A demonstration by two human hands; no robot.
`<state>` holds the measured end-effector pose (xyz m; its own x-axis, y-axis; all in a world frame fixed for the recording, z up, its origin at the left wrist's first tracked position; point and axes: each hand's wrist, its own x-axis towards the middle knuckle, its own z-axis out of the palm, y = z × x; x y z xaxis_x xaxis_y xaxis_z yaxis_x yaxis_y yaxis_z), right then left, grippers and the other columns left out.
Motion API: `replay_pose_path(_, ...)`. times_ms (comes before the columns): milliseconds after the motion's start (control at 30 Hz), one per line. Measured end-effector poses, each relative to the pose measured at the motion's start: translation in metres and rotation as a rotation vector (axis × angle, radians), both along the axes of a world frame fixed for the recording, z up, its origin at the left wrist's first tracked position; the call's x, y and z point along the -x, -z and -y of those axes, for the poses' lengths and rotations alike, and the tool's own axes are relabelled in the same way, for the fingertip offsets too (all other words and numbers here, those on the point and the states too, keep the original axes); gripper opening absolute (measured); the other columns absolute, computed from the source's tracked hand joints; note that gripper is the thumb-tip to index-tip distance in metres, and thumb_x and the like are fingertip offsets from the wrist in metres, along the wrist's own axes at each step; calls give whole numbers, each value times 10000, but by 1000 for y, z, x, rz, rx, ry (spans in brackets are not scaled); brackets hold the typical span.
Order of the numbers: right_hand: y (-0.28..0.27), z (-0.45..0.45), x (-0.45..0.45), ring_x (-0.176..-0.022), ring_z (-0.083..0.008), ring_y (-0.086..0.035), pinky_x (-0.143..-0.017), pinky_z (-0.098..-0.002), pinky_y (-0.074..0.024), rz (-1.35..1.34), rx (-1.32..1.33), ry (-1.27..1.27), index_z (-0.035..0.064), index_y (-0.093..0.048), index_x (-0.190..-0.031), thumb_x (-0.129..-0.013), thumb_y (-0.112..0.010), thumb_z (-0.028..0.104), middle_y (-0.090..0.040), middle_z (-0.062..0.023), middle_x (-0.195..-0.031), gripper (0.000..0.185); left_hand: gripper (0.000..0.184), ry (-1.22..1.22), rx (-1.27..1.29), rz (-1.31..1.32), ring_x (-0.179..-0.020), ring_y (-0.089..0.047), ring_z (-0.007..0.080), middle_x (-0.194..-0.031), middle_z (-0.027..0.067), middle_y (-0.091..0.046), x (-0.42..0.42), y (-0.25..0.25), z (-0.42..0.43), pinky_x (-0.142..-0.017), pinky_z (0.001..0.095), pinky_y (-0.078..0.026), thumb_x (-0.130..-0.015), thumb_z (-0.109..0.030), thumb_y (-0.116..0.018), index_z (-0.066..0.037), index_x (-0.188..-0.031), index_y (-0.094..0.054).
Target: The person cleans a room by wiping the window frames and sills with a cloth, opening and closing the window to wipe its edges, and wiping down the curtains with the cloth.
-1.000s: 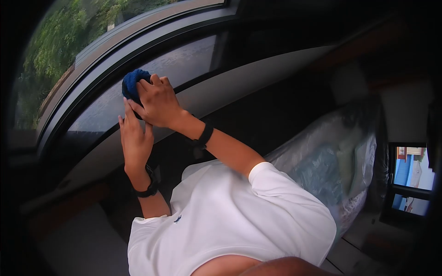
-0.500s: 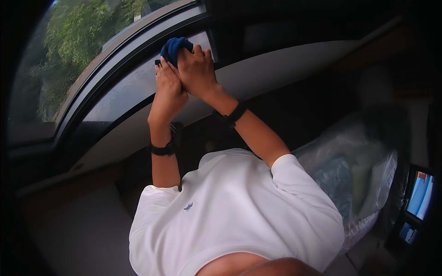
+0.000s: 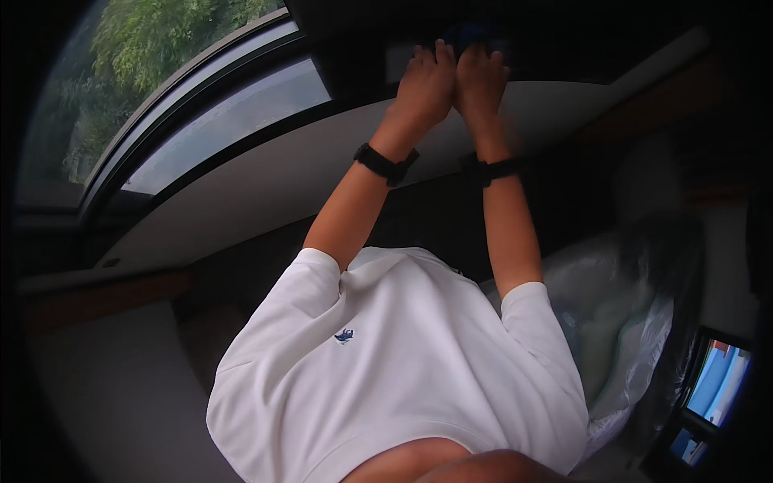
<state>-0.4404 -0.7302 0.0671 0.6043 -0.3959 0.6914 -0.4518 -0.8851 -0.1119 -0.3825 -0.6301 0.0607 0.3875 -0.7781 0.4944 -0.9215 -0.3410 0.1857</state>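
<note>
A dark blue cloth (image 3: 477,34) shows dimly at the top, in front of a dark surface right of the window (image 3: 241,105). My right hand (image 3: 481,76) presses on it with bent fingers closed round its lower edge. Beside it and touching it is my left hand (image 3: 427,84), its fingers pointing up and slightly apart near the cloth's left edge; no object shows in it. Both wrists wear black bands. Shadow hides most of the cloth's outline.
Below the window runs a pale sill or wall strip (image 3: 241,181). Trees are visible outside. Clear plastic (image 3: 644,346) covers a pale greenish item on the right. A lit opening or screen (image 3: 719,382) is at the far right. A brown wooden edge (image 3: 105,302) lies at left.
Both hands and the blue cloth have moved right and up, from the window's lower glass pane past its frame onto the dark surface. The view has also shifted.
</note>
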Motion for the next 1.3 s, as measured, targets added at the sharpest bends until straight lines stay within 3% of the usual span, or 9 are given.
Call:
replay_pose_path(100,0,-55,-26,-941,-298,-550,-803,-447,-428,-11,19,-98,48,-624,-957,-956,-550,397,-646,-100,-947,357,660,-157,-98,13,-1406,-341,430,-1470,290,-378,-2,-6,-70,-1180,529,-207,-835,-20,-518,100,-1445,-297)
replay_pose_path(333,-2,-159,-71,-945,-271,-531,-801,-419,-412,81,-85,-446,65,-649,-948,-905,-596,396,-629,-81,-926,338,674,-412,-215,-246,-1438,-270,433,-1525,270,-311,-20,-26,-186,-1172,567,-186,-859,-28,-542,85,-1466,-272)
replay_pose_path(533,-4,-124,-54,-934,-281,-532,-799,-421,-407,108,-173,-510,55,-629,-939,-894,-620,349,-615,-97,-927,297,705,-226,-446,-125,-1390,-249,557,-1437,435,-291,-39,-26,-159,-1164,573,-216,-818,15,-526,162,-1439,-226)
replay_pose_path(667,2,-51,-30,-888,-296,-541,-752,-429,-406,106,-210,-379,42,-599,-961,-853,-673,258,-605,-106,-920,252,711,-243,-374,-109,-1347,-258,623,-1360,518,-289,-21,-23,-68,-1154,591,-228,-777,22,-532,228,-1386,-228)
replay_pose_path(800,7,52,12,-856,-308,-563,-730,-445,-412,107,-38,-111,41,-584,-966,-889,-649,281,-616,-101,-899,260,721,-52,-186,93,-1235,-429,603,-1333,417,-430,6,-7,49,-1058,596,-377,-756,14,-609,202,-1380,-301)
replay_pose_path(900,7,129,55,-867,-322,-587,-764,-465,-426,35,-14,95,45,-581,-951,-943,-593,322,-628,-98,-867,277,529,62,19,169,-1169,-533,514,-1238,383,-517,41,-2,141,-1026,522,-433,-803,-44,-639,164,-1259,-470)
replay_pose_path(1033,-4,200,99,-870,-328,-597,-782,-477,-440,-47,61,243,55,-587,-938,-981,-529,362,-673,-98,-856,315,270,177,27,-4,-887,-664,406,-950,260,-653,72,-16,224,-817,448,-550,-834,-66,-632,91,-1045,-569)
replay_pose_path(1167,-12,212,102,-848,-323,-600,-781,-466,-439,-148,125,264,60,-607,-880,-964,-536,371,-702,-112,-833,330,184,242,55,-105,-695,-679,367,-753,171,-674,69,-20,230,-615,424,-569,-828,-68,-634,44,-958,-569)
replay_pose_path(1300,-20,167,73,-814,-289,-580,-752,-427,-416,-54,23,134,59,-622,-760,-871,-602,343,-669,-95,-701,305,238,222,-12,-444,-753,-656,402,-768,185,-663,45,-39,158,-643,460,-515,-799,-44,-614,12,-1026,-569)
